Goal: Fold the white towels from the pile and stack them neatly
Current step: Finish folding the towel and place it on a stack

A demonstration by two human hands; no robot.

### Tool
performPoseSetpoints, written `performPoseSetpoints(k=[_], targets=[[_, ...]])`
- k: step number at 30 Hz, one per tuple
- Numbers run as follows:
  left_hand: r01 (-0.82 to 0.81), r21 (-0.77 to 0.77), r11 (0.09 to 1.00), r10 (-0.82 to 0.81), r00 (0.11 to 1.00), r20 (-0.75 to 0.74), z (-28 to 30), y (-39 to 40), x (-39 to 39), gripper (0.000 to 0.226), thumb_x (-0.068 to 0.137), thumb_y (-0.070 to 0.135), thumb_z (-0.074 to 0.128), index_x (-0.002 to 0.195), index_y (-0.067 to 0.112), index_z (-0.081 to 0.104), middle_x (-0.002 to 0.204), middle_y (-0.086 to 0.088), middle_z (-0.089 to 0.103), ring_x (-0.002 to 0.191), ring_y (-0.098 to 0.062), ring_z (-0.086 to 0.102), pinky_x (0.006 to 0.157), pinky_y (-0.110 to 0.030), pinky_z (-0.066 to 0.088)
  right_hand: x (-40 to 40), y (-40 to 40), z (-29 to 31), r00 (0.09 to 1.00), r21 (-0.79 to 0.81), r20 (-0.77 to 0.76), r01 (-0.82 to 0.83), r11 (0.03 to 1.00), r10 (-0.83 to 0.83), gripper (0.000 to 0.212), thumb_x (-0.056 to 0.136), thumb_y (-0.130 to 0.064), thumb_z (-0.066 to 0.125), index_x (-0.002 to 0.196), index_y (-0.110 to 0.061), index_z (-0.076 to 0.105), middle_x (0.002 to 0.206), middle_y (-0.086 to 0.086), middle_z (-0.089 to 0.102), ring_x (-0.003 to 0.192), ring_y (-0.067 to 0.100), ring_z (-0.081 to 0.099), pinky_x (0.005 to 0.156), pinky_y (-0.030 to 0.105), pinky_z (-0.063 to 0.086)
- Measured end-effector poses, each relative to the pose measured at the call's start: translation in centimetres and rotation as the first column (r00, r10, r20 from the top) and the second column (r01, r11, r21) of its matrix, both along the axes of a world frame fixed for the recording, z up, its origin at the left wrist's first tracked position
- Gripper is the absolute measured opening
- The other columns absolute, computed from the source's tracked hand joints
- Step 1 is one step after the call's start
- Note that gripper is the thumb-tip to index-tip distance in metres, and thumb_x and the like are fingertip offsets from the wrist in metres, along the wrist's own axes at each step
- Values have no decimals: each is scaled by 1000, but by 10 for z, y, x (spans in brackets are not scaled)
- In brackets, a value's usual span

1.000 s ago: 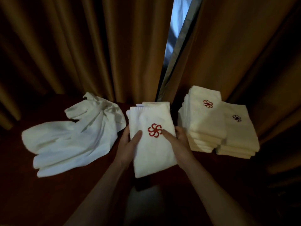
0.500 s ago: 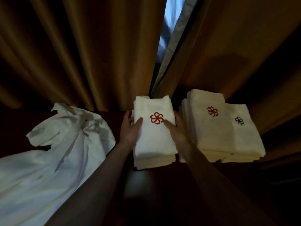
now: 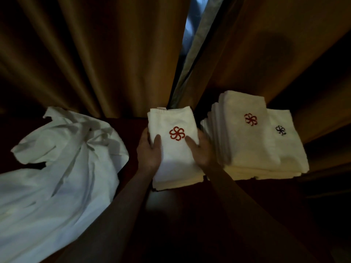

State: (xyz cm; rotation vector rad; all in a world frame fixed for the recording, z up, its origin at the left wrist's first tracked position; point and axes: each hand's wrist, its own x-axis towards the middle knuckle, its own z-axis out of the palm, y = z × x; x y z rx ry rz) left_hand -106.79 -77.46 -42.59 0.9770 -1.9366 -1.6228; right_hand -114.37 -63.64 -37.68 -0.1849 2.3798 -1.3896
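Observation:
A folded white towel (image 3: pixel 176 158) with a red flower emblem lies on top of a short middle stack on the dark table. My left hand (image 3: pixel 150 150) grips its left edge, thumb on top. My right hand (image 3: pixel 203 150) grips its right edge, thumb on top near the emblem. To the right stands a taller stack of folded towels (image 3: pixel 245 141) with a red emblem, and beside that a lower stack (image 3: pixel 288 149) with a black emblem. The unfolded white pile (image 3: pixel 60 173) lies at the left.
Brown curtains (image 3: pixel 98 59) hang right behind the table, with a narrow gap (image 3: pixel 190 40) showing light. The dark table surface (image 3: pixel 186 215) runs toward me between my forearms. Shadow covers the far right.
My hands carried the folded towel away from me and set it on the middle stack. The view moved closer, so the pile at the left looks larger.

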Motion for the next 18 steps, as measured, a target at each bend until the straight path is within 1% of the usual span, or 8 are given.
performPoseSetpoints(k=[2, 4, 7, 9, 12, 13, 15, 18], targets=[[34, -115, 993, -33, 999, 17, -1, -1, -3, 52, 101, 34, 51, 150, 20, 39, 144, -5, 52, 131, -24, 48, 111, -46, 39, 2, -3, -3, 997, 89, -78, 32, 996, -25, 55, 100, -39, 53, 150, -22, 37, 144, 2, 52, 130, 22, 49, 108, 36, 39], [67, -198, 978, -59, 997, 44, -2, -3, -3, 55, 103, 32, 48, 154, 22, 30, 147, -8, 47, 133, -26, 43, 113, -44, 35, 8, -5, -3, 985, 223, -170, 50, 973, -12, 60, 102, -42, 46, 155, -25, 23, 153, 5, 40, 139, 25, 40, 114, 39, 30], [115, -355, 928, -83, 991, 103, -3, -2, -1, 55, 105, 28, 40, 156, 25, 22, 147, -13, 42, 128, -27, 43, 102, -32, 34, 16, 0, -5, 932, 404, -329, -8, 915, 153, 58, 106, -42, 30, 157, -31, 7, 153, 6, 36, 135, 25, 41, 109, 36, 35], [117, -388, 914, -81, 991, 109, -6, -2, 0, 53, 104, 29, 35, 156, 25, 24, 146, -13, 43, 126, -28, 45, 98, -29, 33, 15, 4, -10, 907, 493, -323, -83, 866, 271, 55, 106, -42, 24, 157, -31, 7, 150, 7, 38, 132, 24, 43, 106, 36, 37], [111, -372, 921, -85, 993, 86, -8, -3, -3, 58, 98, 34, 29, 155, 23, 28, 141, -13, 50, 121, -28, 50, 101, -34, 40, 14, 2, -14, 905, 514, -337, -54, 856, 259, 69, 95, -54, 8, 158, -26, 17, 148, 13, 40, 134, 31, 41, 107, 39, 38], [110, -355, 928, -83, 992, 92, -12, -6, -6, 58, 99, 38, 28, 155, 23, 29, 141, -11, 51, 122, -29, 51, 104, -40, 42, 14, 2, -12, 917, 480, -336, -31, 877, 216, 71, 94, -55, 8, 157, -25, 20, 148, 14, 41, 134, 33, 42, 107, 41, 38], [115, -286, 951, -78, 987, 139, -15, -11, -8, 60, 98, 52, 30, 154, 30, 30, 144, -7, 50, 128, -29, 48, 108, -49, 40, 13, 4, -12, 945, 442, -269, -47, 896, 183, 63, 100, -53, 18, 157, -27, 20, 150, 13, 36, 135, 32, 40, 110, 41, 36], [129, 9, 992, -129, 981, 147, -10, -9, -9, 68, 92, 69, 40, 152, 40, 26, 147, -1, 47, 130, -25, 48, 109, -52, 40, 9, 10, -18, 953, 434, -228, -86, 897, 202, 57, 103, -50, 26, 157, -35, 15, 152, 11, 34, 137, 31, 36, 110, 42, 31]])
